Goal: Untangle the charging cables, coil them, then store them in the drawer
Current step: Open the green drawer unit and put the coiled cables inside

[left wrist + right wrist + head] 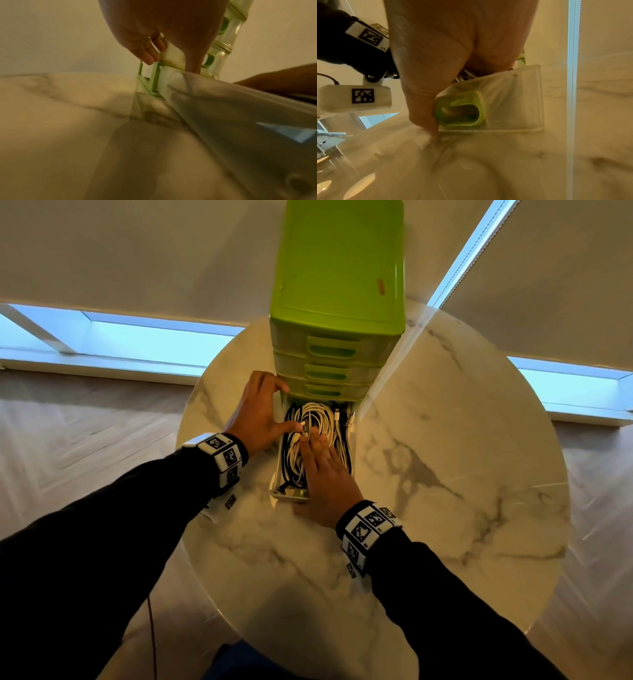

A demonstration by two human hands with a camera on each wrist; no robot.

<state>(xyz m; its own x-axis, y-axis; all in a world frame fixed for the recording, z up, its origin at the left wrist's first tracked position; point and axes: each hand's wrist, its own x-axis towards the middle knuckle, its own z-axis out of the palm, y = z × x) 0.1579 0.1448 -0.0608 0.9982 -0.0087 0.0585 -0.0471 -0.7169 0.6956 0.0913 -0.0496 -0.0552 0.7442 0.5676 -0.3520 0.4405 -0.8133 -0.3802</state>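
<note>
A green cabinet of drawers (337,278) stands on the round marble table (445,474). Its bottom drawer (289,495) is pulled out towards me, with white cables (317,414) and black cables (346,446) lying inside. My left hand (262,412) is at the drawer's left side. Its fingers (150,56) touch the cabinet frame (155,81) and its thumb reaches over the cables. My right hand (329,474) lies flat on the cables with straight fingers. In the right wrist view my right hand's (445,47) thumb rests by the drawer's green handle (462,108).
The cabinet's three upper drawers (329,364) are closed. The table's edge (191,405) runs just left of my left hand. Low windows (137,340) lie beyond the table. Bare marble stretches to the right of the drawer and in front of it.
</note>
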